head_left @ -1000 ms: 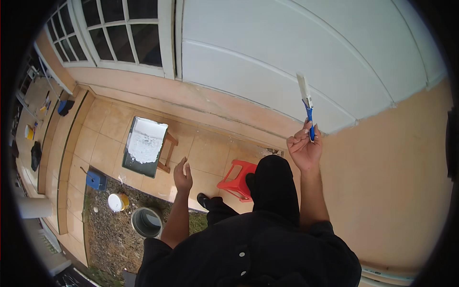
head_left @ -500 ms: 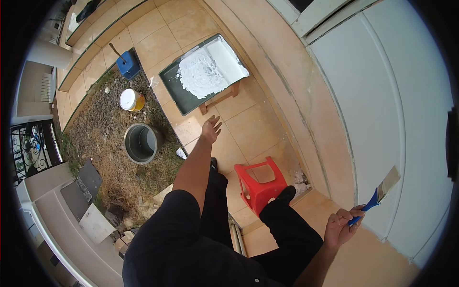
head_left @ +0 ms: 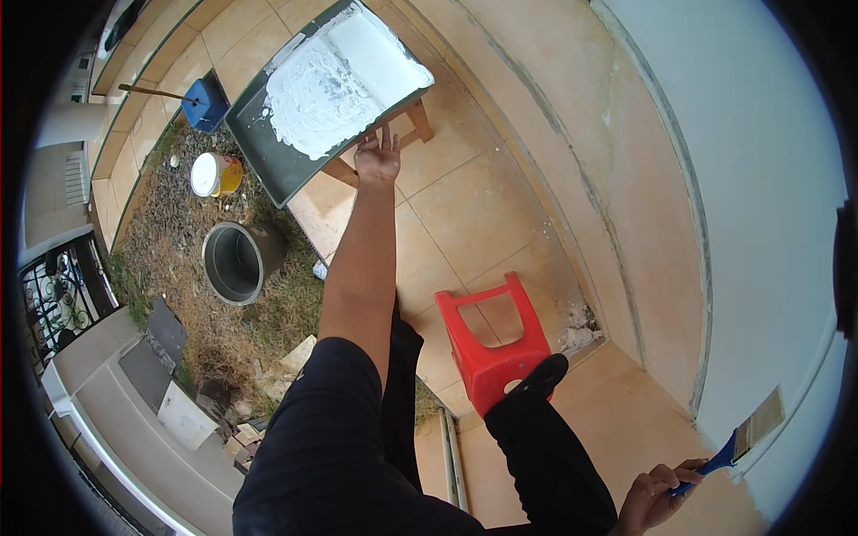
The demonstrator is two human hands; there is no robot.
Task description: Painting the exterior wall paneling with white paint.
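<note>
My left hand reaches up to the near edge of a dark green tray spread with white paint, with fingers spread; whether they touch the tray is unclear. The tray rests on a small wooden stool. At the lower right, my right hand grips a blue-handled paintbrush, its pale bristles angled up beside the white panel. My foot, in a black shoe, is on the red plastic stool below my left hand's right side.
A blue container with a stick, a white-lidded yellow bucket and a large grey tub stand to the left. Broken boards lie lower left. A tiled step and a peach wall ledge border the floor.
My view has swung down and left. My left hand has reached forward to the tray's edge. My right hand, still with the brush, now sits lower in view.
</note>
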